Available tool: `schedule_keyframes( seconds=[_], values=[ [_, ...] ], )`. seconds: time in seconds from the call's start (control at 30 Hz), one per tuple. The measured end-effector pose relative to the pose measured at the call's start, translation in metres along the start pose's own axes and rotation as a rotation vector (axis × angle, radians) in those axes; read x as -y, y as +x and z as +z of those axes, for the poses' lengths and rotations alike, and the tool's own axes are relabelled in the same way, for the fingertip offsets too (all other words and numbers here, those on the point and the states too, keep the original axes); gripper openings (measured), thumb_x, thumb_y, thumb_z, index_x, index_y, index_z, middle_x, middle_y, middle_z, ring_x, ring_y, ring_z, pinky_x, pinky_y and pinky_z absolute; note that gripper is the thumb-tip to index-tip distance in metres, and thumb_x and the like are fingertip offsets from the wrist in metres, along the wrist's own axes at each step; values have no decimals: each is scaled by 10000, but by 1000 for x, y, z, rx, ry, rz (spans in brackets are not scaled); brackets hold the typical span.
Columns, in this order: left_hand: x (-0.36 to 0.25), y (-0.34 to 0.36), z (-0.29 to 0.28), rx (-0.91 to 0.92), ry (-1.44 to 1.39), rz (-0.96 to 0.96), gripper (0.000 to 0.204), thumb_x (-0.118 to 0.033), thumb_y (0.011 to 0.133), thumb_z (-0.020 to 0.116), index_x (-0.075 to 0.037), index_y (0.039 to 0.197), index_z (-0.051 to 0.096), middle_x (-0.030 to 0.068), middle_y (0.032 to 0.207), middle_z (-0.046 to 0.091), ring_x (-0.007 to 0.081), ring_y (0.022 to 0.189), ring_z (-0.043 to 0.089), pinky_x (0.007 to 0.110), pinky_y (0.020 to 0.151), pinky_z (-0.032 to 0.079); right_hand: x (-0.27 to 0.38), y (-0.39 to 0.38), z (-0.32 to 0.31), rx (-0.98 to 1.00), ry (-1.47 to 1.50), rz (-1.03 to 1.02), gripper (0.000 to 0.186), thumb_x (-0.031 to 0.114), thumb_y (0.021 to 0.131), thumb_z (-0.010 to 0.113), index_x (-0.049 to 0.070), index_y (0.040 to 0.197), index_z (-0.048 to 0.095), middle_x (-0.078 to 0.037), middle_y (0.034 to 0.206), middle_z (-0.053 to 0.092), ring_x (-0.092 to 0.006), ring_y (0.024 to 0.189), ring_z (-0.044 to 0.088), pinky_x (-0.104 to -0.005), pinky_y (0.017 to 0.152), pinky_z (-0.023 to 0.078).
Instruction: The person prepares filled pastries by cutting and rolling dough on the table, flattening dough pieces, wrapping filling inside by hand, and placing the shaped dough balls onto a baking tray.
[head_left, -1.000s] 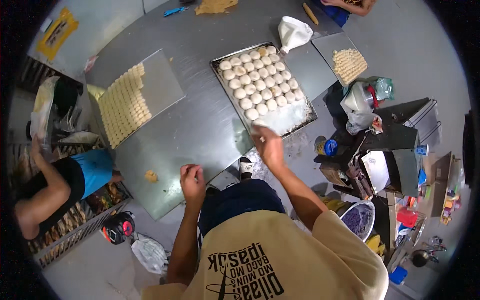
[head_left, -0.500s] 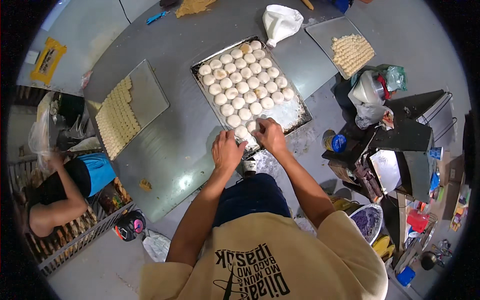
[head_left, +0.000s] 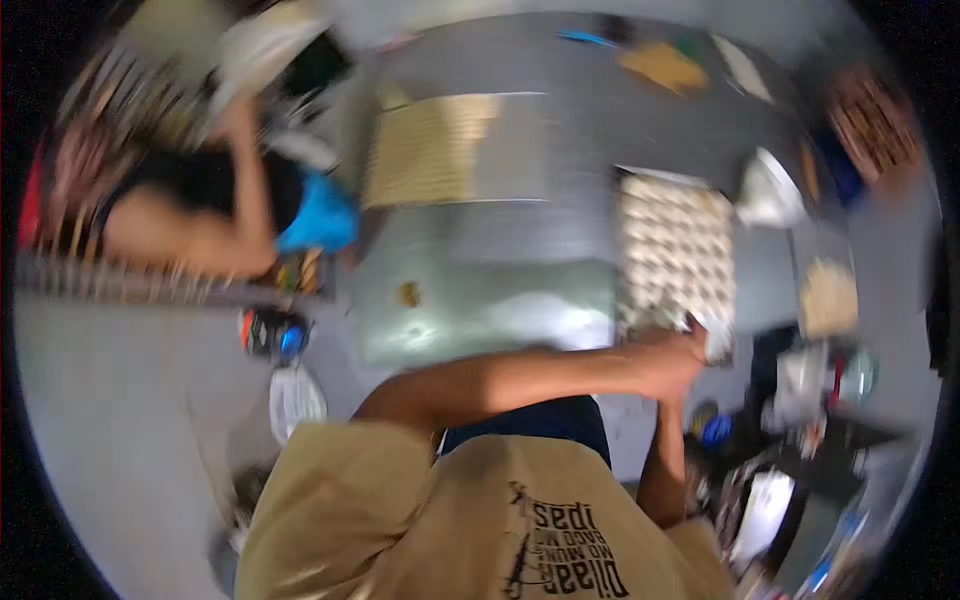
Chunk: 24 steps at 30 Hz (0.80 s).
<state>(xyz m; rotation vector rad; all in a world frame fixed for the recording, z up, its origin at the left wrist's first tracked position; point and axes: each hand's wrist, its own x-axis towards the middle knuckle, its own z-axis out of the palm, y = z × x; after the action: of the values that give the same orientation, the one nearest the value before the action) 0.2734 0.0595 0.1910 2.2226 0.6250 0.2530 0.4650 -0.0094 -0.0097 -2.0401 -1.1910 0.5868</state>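
Motion blurs the whole view. A baking tray (head_left: pixel 718 338) stands right of centre, with rows of round pale dough balls (head_left: pixel 678 240) on it. At its near edge are my left hand (head_left: pixel 648 362) and my right hand (head_left: pixel 688 352), close together and overlapping. My left forearm reaches across in front of my body, while the right one comes up from below. Smeared fingers hide whether either hand holds a dough ball.
Left of centre, a second tray (head_left: pixel 515 150) carries small pale dough pieces (head_left: pixel 430 150). A third batch (head_left: pixel 828 298) and a white bag (head_left: pixel 772 190) lie right. Another person (head_left: pixel 190 215) is at the left beside a rack. Cluttered shelving (head_left: pixel 800 490) stands lower right.
The view has swung left, shifting the table and trays rightward in it. My hands, apart at the near dough balls before, now overlap at the tray's near edge.
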Motion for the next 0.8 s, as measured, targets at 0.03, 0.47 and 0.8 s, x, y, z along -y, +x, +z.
schedule_keyframes(
  seconds=[0.03,0.47,0.8],
  values=[
    [-26,-4,-30,124,82,157,208,-216,787,823,-22,862,820,243,944,777,397,954,761,526,845,619,25,-16,8,2,5,-61,510,128,956,773,-26,1431,668,-261,1312,725,-404,1173,720,-489,984,586],
    [-93,-36,-44,7,487,494,195,-250,869,808,-56,867,789,163,822,738,355,761,707,512,729,591,211,-96,126,198,86,-310,473,61,982,777,19,1439,662,-164,1216,725,-257,1030,721,-379,827,600],
    [74,-310,-52,-459,-158,-588,192,-203,971,751,-23,1039,751,195,1109,716,425,1065,709,513,928,591,328,-8,262,393,119,-555,135,106,961,783,20,1064,803,-177,1015,772,-349,878,755,-429,799,606]
  ],
)
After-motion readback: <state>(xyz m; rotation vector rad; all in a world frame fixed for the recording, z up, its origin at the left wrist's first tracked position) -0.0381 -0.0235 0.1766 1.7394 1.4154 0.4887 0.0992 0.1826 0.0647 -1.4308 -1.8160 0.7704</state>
